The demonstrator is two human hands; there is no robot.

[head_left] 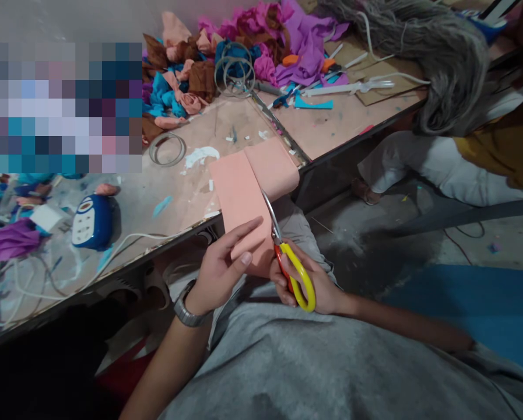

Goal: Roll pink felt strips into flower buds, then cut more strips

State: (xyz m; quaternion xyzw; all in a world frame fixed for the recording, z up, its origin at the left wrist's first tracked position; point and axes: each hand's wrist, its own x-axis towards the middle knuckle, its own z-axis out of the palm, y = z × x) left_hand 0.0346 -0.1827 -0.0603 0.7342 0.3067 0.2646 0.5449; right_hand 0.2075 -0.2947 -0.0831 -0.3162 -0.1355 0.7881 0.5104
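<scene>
A folded strip of peach cloth [244, 192] lies over the table edge and down onto my lap. My left hand [224, 268], with a metal watch on its wrist, grips the near part of the cloth, thumb and fingers showing on top. My right hand [316, 280] is closed around the yellow and red handles of a pair of scissors [304, 286]. The scissor blades point away from me and lie along the cloth's right side, at the edge between its flat layer and the folded part. Cloth hides part of the blades.
On the table [209, 131] are a heap of coloured cloth scraps [191, 81], a wire coil [167, 149], a blue-and-white extension socket [92, 221] with cables and a glue gun stick [331, 89]. A grey yarn bundle [451, 64] hangs over the edge near a seated person [401, 160].
</scene>
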